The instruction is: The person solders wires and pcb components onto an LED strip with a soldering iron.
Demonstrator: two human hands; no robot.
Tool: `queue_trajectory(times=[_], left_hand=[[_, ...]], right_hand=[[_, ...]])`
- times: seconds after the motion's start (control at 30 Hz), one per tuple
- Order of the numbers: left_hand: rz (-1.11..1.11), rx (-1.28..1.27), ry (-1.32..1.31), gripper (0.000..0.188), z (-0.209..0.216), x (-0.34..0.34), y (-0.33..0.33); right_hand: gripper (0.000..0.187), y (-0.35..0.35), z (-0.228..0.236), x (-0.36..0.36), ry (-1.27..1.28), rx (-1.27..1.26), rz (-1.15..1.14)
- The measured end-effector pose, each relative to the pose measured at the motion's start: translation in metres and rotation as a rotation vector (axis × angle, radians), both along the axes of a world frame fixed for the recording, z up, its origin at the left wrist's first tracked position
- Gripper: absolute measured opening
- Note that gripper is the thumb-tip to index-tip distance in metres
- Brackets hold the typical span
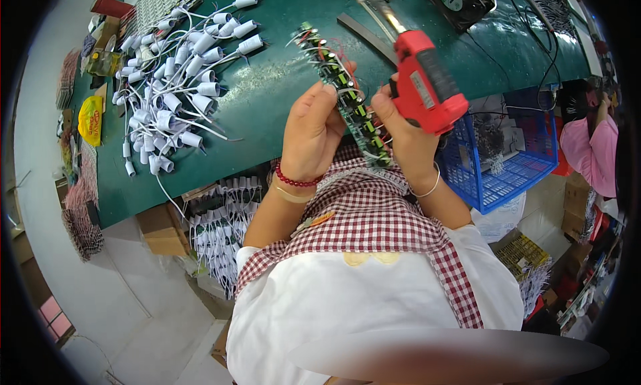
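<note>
A long, narrow circuit board strip (347, 95), crowded with green and black parts, slants across the front of the table. My left hand (307, 135) grips it by the left edge, thumb on top. Thin red wires stick out along the strip. In my right hand (410, 145) is a red and black soldering gun (427, 78), its metal tip pointing up and away to the far left. The fingers of that hand are closed round the handle, close to the strip's right edge. Whether they also touch the strip is hidden.
White lamp holders (167, 98) with wires lie heaped on the green table (260, 105) at left. A flat metal bar (367, 38) lies beyond the strip. A black fan (457, 1) stands far right. Below the right edge is a blue crate (494, 178); more white holders (224, 225) hang below left.
</note>
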State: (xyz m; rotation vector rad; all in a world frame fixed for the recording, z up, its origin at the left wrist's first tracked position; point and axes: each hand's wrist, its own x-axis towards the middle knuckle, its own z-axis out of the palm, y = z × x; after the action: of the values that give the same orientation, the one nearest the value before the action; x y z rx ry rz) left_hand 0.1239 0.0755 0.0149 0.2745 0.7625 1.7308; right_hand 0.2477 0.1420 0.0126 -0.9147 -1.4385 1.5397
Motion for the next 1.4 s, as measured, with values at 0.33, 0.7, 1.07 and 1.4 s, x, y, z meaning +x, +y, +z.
queue_trajectory(times=[0.33, 0.7, 1.07, 1.4], left_hand=[[0.022, -0.149, 0.385, 0.039, -0.007, -0.003, -0.013], [-0.201, -0.01, 0.478, 0.04, -0.011, 0.024, -0.01], [-0.281, 0.312, 0.018, 0.051, -0.003, 0.003, -0.014], [-0.246, 0.412, 2.171, 0.055, -0.044, -0.093, 0.061]], right_hand=[[0.044, 0.032, 0.008, 0.017, 0.132, 0.054, -0.109], [0.037, 0.018, 0.013, -0.002, 0.046, 0.115, 0.004], [0.031, 0.068, 0.001, 0.022, 0.136, 0.004, -0.284], [0.035, 0.069, 0.013, 0.064, 0.247, 0.06, -0.32]])
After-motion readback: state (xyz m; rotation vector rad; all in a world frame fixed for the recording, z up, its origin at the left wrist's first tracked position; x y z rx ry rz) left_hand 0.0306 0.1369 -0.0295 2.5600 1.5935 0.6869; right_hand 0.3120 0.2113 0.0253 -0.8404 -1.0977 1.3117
